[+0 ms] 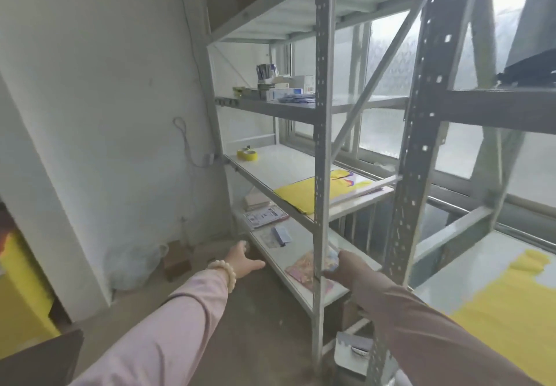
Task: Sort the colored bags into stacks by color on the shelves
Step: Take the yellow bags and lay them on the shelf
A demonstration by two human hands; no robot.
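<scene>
left hand (244, 261) empty, spread | right hand (346, 265) grips pink bag (302, 270) on low shelf (301, 244)

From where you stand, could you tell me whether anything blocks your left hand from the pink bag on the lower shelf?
Nothing visible does. The left hand hangs open beside the shelf edge; the pink bag lies further right, partly behind the shelf post.

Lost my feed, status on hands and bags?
Left hand open, empty. Right hand on pink bag, low shelf. Upright post partly blocks view.
</scene>
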